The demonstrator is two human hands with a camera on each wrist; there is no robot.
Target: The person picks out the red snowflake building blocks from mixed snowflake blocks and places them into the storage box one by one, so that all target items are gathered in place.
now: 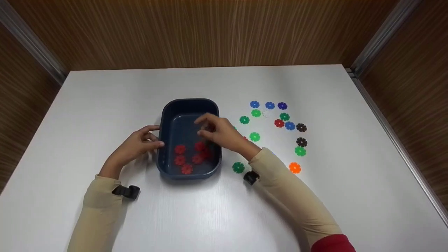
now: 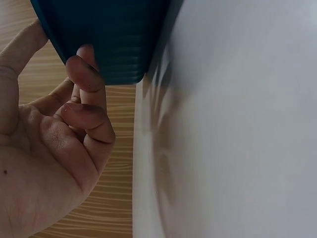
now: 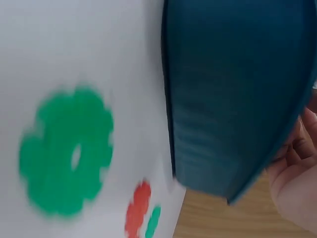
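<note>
A dark blue rectangular tray (image 1: 189,176) stands on the white table, with several red flower-shaped discs (image 1: 180,160) lying in its near half. My left hand (image 1: 138,143) pinches the tray's left side, thumb at the rim and fingers along the outer wall; in the left wrist view this hand (image 2: 54,139) has two fingers bent beside the wall. Over the tray's right side reaches my right hand (image 1: 220,133), its thumb and index finger bent and apart, with nothing visible between them. The tray's wall (image 3: 228,124) hides part of that hand in the right wrist view.
Right of the tray, flower-shaped discs lie scattered: green (image 1: 254,136), blue (image 1: 270,105), black (image 1: 301,141), red (image 1: 279,123) and orange (image 1: 295,168). My right forearm (image 1: 290,192) passes over part of this area. Wooden panels (image 1: 210,35) border the table.
</note>
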